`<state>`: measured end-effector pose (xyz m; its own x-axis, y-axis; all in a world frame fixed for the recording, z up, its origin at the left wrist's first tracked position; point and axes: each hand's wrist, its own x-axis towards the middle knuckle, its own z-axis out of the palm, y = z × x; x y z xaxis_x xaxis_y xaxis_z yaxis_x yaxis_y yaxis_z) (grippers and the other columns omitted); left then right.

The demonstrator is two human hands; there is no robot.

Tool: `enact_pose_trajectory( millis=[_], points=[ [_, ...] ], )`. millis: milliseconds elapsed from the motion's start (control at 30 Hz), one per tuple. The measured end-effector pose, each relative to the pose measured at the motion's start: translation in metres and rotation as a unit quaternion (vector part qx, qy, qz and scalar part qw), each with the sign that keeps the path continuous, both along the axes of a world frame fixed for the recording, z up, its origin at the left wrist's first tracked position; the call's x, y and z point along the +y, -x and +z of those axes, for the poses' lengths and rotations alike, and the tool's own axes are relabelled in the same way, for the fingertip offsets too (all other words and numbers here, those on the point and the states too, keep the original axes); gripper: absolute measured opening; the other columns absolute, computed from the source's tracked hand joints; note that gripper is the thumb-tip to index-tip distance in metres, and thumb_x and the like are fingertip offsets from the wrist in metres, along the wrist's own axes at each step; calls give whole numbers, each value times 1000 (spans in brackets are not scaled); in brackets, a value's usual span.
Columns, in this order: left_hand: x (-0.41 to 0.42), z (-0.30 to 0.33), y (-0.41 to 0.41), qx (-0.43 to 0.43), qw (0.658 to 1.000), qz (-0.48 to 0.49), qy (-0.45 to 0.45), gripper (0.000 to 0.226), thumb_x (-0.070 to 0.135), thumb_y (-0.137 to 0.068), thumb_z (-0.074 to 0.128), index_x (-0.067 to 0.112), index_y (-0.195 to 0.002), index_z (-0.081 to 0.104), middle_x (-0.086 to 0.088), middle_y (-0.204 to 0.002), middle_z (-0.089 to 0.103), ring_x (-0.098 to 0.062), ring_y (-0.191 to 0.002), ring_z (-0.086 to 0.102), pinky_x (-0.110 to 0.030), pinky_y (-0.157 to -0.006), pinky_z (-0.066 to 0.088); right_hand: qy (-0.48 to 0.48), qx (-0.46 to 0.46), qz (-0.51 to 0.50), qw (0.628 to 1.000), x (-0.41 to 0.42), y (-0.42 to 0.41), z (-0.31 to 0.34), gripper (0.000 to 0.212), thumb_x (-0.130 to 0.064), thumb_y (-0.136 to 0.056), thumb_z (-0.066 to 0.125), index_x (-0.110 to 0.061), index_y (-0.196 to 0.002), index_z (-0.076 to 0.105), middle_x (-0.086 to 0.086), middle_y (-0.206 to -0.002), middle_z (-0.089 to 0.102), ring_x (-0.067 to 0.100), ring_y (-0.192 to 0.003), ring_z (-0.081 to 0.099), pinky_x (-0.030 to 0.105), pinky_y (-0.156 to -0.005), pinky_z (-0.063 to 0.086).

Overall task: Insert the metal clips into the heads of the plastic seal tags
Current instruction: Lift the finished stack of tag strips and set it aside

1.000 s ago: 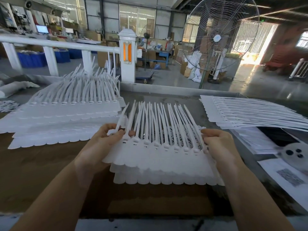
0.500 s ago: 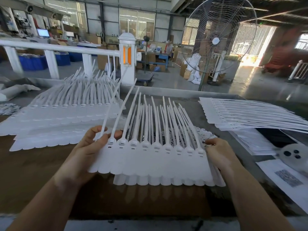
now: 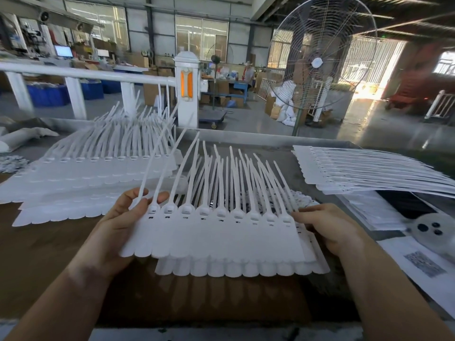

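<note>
White plastic strip of tags (image 3: pixel 216 232) held above the stack (image 3: pixel 246 268): my left hand (image 3: pixel 123 225) pinches its edge, right hand (image 3: pixel 327 227) grips the other.

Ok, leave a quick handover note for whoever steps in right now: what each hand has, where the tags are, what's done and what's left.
Left hand: grips the left end of a lifted strip of seal tags, thumb on top.
Right hand: fingers curled at the strip's right end.
More strips lie beneath it; other stacks sit on the table's left and right.
Done: cannot tell whether any clips are in.
Left: fit clips into the tag heads; a pile of small pieces lies far left.
</note>
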<state>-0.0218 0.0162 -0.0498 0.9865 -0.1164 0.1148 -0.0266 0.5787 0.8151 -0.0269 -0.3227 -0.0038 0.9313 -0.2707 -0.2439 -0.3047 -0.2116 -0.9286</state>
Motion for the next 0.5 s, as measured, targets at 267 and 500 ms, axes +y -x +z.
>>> enact_pose_trajectory(
  millis=[267,500],
  points=[
    [-6,1,1,3,1000,-9,-10,16,17,-82,49,21,-95,56,-1,-99,70,-19,-80,70,-30,-60,57,-106,-1,63,992,3,-4,-2,32,2,-79,67,-11,-108,60,9,-87,74,23,-73,72,29,-51,54],
    [-5,-1,-1,-2,1000,-6,-11,21,19,-80,52,21,-100,57,0,-100,71,-18,-80,70,-30,-58,57,-187,-13,115,976,9,-2,-2,32,7,-84,58,-12,-109,61,11,-90,74,26,-74,72,32,-51,55]
  ],
)
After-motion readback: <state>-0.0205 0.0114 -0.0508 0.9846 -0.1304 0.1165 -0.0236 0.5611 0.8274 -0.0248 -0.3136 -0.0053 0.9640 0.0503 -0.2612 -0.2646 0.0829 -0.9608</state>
